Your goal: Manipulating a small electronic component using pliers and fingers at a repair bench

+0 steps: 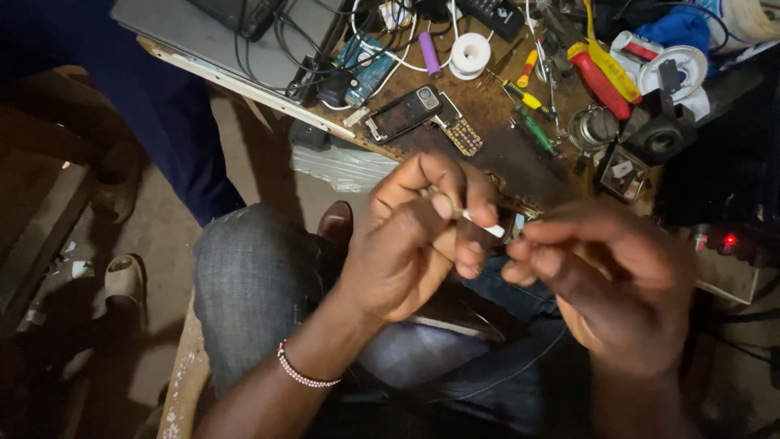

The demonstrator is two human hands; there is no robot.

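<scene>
My left hand is curled over my lap and pinches a small white stick-like piece between thumb and fingers. My right hand sits just to its right, fingers bent toward the white piece's tip; it is blurred and I cannot tell whether it holds anything. A beaded bracelet circles my left wrist. Both hands hover above my grey-trousered knees, in front of the workbench.
The brown bench carries an opened phone, a small keypad board, screwdrivers, a solder reel, a purple cylinder, cables and a laptop. Another person's dark trouser leg and sandals are at left.
</scene>
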